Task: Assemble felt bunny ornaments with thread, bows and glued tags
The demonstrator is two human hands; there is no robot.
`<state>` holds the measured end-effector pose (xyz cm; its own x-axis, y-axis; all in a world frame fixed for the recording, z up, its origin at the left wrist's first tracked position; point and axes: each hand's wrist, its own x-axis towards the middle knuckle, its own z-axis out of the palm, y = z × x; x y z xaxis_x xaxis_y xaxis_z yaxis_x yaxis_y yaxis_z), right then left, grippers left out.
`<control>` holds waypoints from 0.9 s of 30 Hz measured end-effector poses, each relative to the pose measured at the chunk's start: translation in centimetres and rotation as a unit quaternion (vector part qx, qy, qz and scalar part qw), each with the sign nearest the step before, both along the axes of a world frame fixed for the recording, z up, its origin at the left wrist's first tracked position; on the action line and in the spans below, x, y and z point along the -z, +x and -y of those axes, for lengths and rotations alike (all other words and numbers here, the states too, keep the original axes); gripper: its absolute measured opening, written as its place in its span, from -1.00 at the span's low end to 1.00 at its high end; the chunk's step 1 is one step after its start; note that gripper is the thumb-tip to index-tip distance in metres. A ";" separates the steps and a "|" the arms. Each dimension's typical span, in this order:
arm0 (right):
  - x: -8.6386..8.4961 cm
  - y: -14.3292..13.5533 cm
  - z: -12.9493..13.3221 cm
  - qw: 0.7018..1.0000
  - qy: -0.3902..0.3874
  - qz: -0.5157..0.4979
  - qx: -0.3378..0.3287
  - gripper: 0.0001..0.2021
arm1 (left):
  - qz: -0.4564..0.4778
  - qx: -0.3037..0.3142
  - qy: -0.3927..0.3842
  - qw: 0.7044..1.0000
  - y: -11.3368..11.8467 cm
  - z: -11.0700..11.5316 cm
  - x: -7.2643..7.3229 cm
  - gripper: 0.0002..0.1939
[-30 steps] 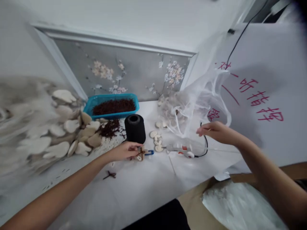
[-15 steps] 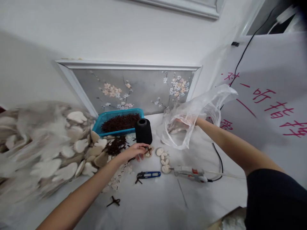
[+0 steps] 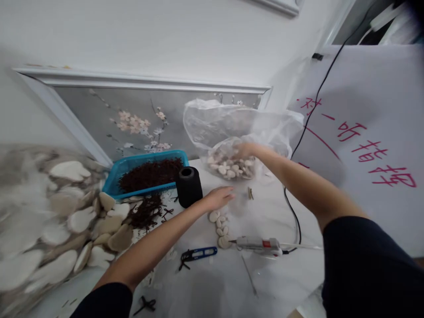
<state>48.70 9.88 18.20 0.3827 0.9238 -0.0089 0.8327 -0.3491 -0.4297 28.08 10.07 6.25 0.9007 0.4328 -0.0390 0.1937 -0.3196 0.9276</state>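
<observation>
My left hand (image 3: 219,198) is stretched out over the white table, just right of the black spool (image 3: 188,186); its fingers look extended, with nothing seen in them. My right hand (image 3: 244,151) reaches into a clear plastic bag (image 3: 212,123) of small beige pieces (image 3: 230,170); blur and plastic hide its fingers. A small beige piece with a dark brown strip (image 3: 250,193) shows just right of my left fingertips. Below my left hand, several small beige rabbit-like pieces (image 3: 222,230) form a column touching the nozzle of a glue gun (image 3: 256,243).
A blue basket (image 3: 112,176) holds brown bows, with more bows (image 3: 147,212) in front. Large beige pieces (image 3: 81,218) fill the left side. Blue snips (image 3: 200,253) and a thin rod (image 3: 249,274) lie in front. A black cable (image 3: 293,207) runs down the right.
My left hand has left the beige piece and bow beside the spool and moved right. The bag is opened wider, its pieces now showing, with my right hand inside. The camera view has shifted.
</observation>
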 end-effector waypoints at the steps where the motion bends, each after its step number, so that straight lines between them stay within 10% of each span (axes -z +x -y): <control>1: 0.0 -0.7 1.1 0.999 -0.032 0.023 -0.020 -0.63 | 0.004 0.007 0.013 1.000 -0.5 -0.4 0.4 -0.76; 8: -0.6 -6.1 14.7 0.932 0.014 0.255 -0.257 -0.56 | 0.013 0.033 0.068 0.997 -7.0 -0.3 2.0 -0.68; 13: -1.4 -11.4 23.7 0.934 0.115 0.183 -0.283 -0.57 | 0.000 -0.006 0.095 0.996 -10.8 0.6 1.4 -0.76; 17: 2.0 -15.6 28.6 0.963 -0.022 0.030 -0.268 -0.68 | -0.012 -0.112 0.126 0.986 -13.6 0.9 1.5 -0.72; 20: 6.8 -17.0 31.3 0.975 -0.119 -0.079 -0.170 -0.73 | 0.008 -0.189 0.086 0.978 -15.8 2.4 1.4 -0.54; 23: 12.1 -16.8 34.1 0.993 -0.021 -0.083 0.084 -0.47 | 0.064 -0.249 -0.108 0.960 -18.0 5.3 1.1 -0.50; 27: 17.6 -14.5 37.2 0.904 0.161 0.017 0.394 -0.53 | 0.097 -0.298 -0.279 0.908 -20.4 9.4 1.4 -0.61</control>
